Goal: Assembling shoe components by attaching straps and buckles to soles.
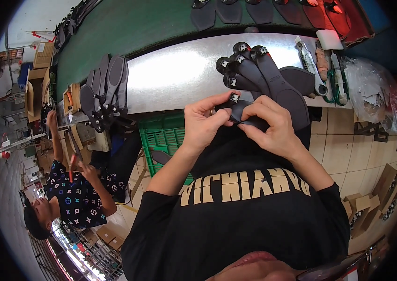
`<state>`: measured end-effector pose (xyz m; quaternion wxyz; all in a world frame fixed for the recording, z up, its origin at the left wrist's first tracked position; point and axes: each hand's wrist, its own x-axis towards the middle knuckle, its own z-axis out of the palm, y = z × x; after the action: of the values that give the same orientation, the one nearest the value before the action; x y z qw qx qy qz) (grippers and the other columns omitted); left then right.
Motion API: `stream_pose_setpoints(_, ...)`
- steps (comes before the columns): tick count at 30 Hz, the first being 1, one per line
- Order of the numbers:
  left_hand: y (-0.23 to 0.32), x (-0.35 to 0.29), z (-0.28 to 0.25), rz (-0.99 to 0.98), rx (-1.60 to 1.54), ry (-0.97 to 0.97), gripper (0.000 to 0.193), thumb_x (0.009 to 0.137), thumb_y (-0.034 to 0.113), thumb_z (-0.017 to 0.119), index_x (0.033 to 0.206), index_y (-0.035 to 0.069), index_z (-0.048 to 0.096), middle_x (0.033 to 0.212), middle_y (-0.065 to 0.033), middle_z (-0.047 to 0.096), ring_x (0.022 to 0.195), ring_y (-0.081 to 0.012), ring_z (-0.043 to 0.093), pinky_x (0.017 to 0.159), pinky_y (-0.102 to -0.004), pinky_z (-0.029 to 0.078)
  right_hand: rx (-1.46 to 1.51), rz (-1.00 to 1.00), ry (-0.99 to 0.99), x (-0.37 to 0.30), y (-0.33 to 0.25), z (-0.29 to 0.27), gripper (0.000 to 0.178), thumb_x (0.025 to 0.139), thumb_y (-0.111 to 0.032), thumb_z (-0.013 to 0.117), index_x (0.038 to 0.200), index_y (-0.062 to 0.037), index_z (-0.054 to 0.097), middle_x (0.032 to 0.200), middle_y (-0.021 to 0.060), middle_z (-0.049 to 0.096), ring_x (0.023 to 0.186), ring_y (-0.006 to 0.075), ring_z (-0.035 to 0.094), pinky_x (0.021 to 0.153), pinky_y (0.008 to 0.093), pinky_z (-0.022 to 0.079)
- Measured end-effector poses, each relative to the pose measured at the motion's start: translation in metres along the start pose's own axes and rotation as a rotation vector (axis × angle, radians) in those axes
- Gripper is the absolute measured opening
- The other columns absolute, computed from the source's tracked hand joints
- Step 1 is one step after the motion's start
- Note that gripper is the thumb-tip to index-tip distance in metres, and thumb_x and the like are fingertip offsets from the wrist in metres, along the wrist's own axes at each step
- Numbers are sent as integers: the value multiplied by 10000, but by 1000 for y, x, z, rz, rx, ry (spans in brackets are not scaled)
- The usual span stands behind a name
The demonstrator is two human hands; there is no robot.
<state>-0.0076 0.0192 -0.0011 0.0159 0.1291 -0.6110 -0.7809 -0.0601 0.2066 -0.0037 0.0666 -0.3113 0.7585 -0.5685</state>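
A black shoe sole (239, 108) with a heel block that shows a pale mark is held in front of my chest, over the near edge of the metal worktop (165, 70). The fingers and thumb of my left hand (203, 121) pinch it close to the heel end. My right hand (273, 125) grips its other part between bent fingers and thumb. Much of the sole is hidden by my fingers. Just beyond my hands lies a fanned pile of similar black soles (273, 77), their heels pointing to the far left.
More black soles (109, 84) are heaped at the worktop's left end. Beyond runs a green conveyor belt (128, 23) with soles on it. Pliers (341, 86), a wrench (318, 84) and a plastic bag (371, 89) sit at right. A green crate (161, 136) stands below; a co-worker (77, 192) is at left.
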Motion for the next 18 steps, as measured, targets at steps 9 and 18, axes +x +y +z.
stream_pose_setpoints(9, 16, 7, -10, -249, -204, -173, 387, 894, 24, 537, 1275, 13, 601, 1232, -160, 639, 800, -116, 690, 538, -193, 561, -172, -226, 25, -4, -2, -5, 237, 709, -98, 775, 922, -89, 671, 830, 76, 598, 690, 246, 623, 577, 322, 482)
stream_pose_setpoints(18, 10, 6, -5, -329, 4, -171, 303, 988, 154, 449, 1183, -29, 591, 920, -67, 660, 755, -90, 624, 507, -225, 505, -136, -90, 133, -5, 0, 1, 161, 791, -49, 737, 894, -38, 614, 727, 99, 644, 634, 265, 647, 571, 332, 490)
